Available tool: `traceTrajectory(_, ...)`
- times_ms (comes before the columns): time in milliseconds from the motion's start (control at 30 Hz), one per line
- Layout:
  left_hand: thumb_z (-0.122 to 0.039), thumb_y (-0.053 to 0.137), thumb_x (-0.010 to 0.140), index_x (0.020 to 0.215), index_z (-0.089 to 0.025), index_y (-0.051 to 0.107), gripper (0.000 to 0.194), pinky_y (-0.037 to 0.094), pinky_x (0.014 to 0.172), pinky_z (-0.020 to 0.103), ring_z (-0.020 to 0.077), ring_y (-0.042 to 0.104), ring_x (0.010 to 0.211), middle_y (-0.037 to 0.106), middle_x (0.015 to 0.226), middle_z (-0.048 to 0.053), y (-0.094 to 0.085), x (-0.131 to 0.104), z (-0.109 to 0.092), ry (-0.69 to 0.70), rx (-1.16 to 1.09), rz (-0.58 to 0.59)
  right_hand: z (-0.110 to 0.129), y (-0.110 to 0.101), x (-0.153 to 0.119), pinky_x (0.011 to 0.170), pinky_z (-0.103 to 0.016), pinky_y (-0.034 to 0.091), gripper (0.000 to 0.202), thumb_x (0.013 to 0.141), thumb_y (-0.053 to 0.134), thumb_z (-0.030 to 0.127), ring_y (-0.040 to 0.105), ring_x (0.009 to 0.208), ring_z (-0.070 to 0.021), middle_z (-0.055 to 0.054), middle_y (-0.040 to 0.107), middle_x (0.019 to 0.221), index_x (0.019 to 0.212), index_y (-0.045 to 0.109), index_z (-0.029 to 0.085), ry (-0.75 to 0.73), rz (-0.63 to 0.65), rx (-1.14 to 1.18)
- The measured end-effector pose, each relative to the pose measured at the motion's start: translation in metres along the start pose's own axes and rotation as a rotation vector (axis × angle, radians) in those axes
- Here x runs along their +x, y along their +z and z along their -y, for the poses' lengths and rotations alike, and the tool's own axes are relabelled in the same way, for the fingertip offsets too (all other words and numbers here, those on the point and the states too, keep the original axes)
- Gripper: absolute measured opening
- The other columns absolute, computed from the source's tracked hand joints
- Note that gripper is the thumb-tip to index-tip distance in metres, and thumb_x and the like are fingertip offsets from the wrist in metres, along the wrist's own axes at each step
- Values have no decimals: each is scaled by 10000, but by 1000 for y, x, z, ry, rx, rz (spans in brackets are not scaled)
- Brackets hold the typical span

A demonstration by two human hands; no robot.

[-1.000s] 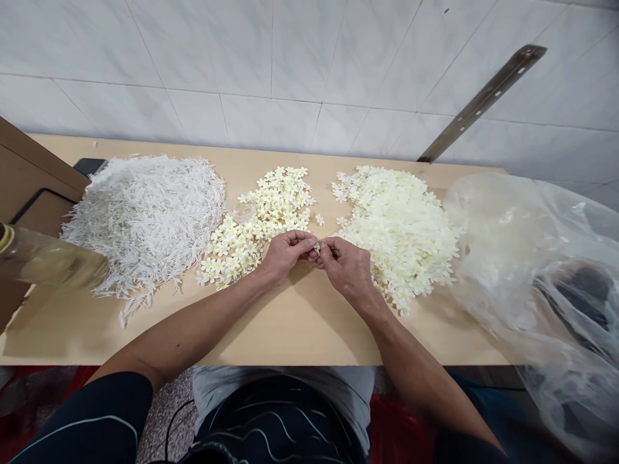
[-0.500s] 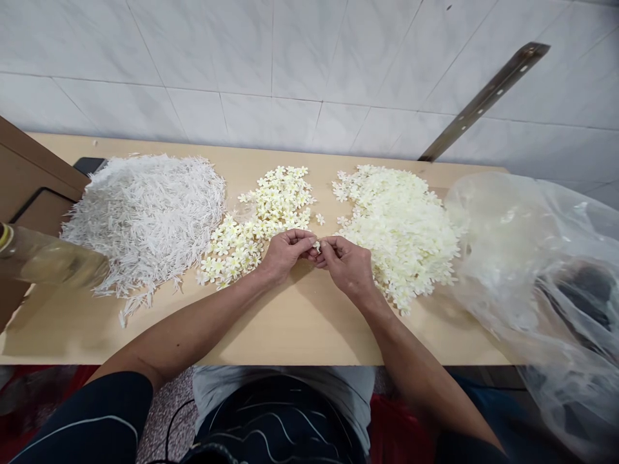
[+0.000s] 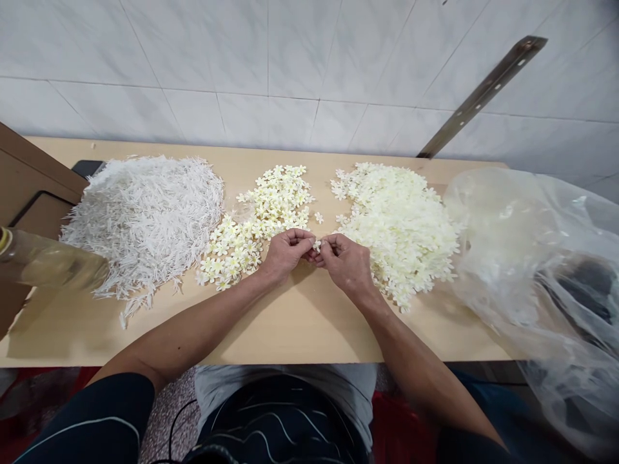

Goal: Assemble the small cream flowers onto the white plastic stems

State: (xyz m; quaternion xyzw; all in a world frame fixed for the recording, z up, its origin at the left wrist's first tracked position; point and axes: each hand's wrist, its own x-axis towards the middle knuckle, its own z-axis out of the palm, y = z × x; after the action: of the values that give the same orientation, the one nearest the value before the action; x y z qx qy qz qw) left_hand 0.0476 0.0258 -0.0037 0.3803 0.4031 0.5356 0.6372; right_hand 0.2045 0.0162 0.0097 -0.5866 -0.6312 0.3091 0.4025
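Observation:
Between my two hands, at the middle of the table, is a small artificial flower (image 3: 316,245), pale cream with petals showing. My left hand (image 3: 289,250) pinches it from the left, thumb against the fingers. From the right, my right hand (image 3: 342,255) closes thumb and fingers on it too; the fingertips of both hands nearly meet. Anything thin held along with the flower is hidden by the fingers. Beyond my left hand spreads a pile of yellow-centred flowers (image 3: 271,203). To the right of my right hand lies a larger heap of pale flowers (image 3: 399,225). One loose flower (image 3: 318,218) lies just past my fingertips.
A big heap of thin white stem-like pieces (image 3: 149,219) covers the table's left part. A plastic bottle (image 3: 53,258) and a brown box (image 3: 33,174) stand at the left edge. Clear plastic bag (image 3: 503,238) drapes over the right end. A metal bracket (image 3: 483,96) leans on the tiled wall.
Both hands stay in place on the flower, whose petals now face up a little more plainly. The view has shifted very slightly.

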Motion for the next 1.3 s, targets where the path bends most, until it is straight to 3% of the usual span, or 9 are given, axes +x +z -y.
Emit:
traceTrajectory(167, -368, 849, 760, 933, -126, 704, 331, 587, 690, 315, 173, 706, 648, 735, 731, 62, -1, -1, 0, 47, 26, 37, -2, 0, 1, 665, -305, 631, 218, 937, 618, 395, 755, 646, -195, -28, 767, 713, 893, 715, 205, -6, -19, -22)
traceTrajectory(333, -323, 878, 710, 965, -132, 691, 370, 598, 716, 329, 170, 709, 666, 732, 768, 49, -2, 0, 5, 26, -20, 45, -3, -1, 2, 653, -296, 609, 157, 900, 629, 329, 751, 665, -200, -34, 771, 731, 860, 718, 206, -44, -64, -140)
traceTrajectory(700, -227, 818, 692, 956, -129, 713, 301, 536, 662, 277, 135, 658, 625, 708, 709, 38, -2, 0, -6, -34, -72, 76, 5, -10, 6, 527, -258, 566, 234, 926, 618, 409, 678, 508, -156, -5, 693, 638, 840, 627, 191, 111, 72, 190)
traceTrajectory(967, -223, 806, 673, 929, -134, 720, 284, 528, 652, 281, 130, 648, 617, 689, 715, 29, -4, 3, -6, -72, -140, 29, 11, -14, 9, 480, -255, 524, 259, 847, 684, 433, 565, 520, -125, 6, 615, 633, 763, 618, 197, 215, 153, 439)
traceTrajectory(1067, -220, 812, 674, 934, -133, 719, 289, 527, 648, 281, 127, 644, 619, 694, 734, 33, -6, 5, -4, -65, -154, 22, 6, -23, 11, 487, -273, 507, 243, 882, 638, 428, 571, 514, -139, 2, 621, 649, 785, 626, 205, 152, 107, 278)
traceTrajectory(1167, -237, 827, 684, 940, -134, 719, 296, 536, 669, 292, 134, 652, 640, 697, 742, 39, -6, 5, -2, -59, -160, 54, -2, -35, 14, 572, -302, 513, 150, 894, 611, 334, 589, 533, -158, -12, 656, 675, 825, 662, 212, -18, -99, -139)
traceTrajectory(1233, -246, 835, 688, 939, -132, 717, 300, 533, 666, 292, 137, 653, 640, 696, 735, 42, -6, 4, -3, -54, -153, 71, -6, -41, 15, 667, -329, 527, 95, 874, 612, 258, 607, 593, -171, -49, 709, 785, 834, 684, 209, -152, -211, -361)
traceTrajectory(1300, -247, 836, 689, 936, -129, 717, 299, 527, 655, 286, 139, 652, 634, 697, 716, 44, -4, 2, -5, -50, -123, 71, -6, -43, 14, 723, -344, 531, 100, 883, 609, 230, 613, 629, -174, -78, 737, 912, 856, 702, 207, -256, -244, -442)
